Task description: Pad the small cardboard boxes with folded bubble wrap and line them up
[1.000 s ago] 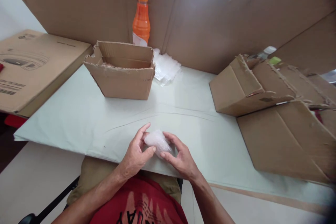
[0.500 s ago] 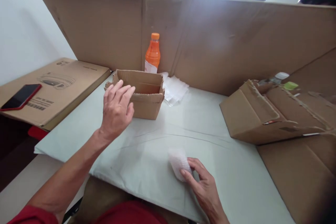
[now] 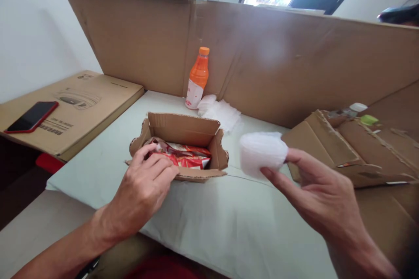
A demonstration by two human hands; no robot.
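A person's left hand (image 3: 144, 187) rests on the near rim of a small open cardboard box (image 3: 183, 130), its grip curled over the edge, thumb inside touching the red snack packets (image 3: 181, 157) that lie in the box. The right hand (image 3: 322, 196) holds a white bubble-wrapped bundle (image 3: 262, 152) in the air just right of the box, the grip pinching it between thumb and fingertips, above the pale green tabletop (image 3: 229, 226). Behind the box stands an orange drink bottle (image 3: 197, 78) upright against a tall cardboard screen (image 3: 278, 56), with loose bubble wrap (image 3: 224, 113) just beside it. A torn, flattened carton (image 3: 353, 148) lies at right; at left, a red phone (image 3: 31, 116) rests on a flat printed carton (image 3: 85, 104).
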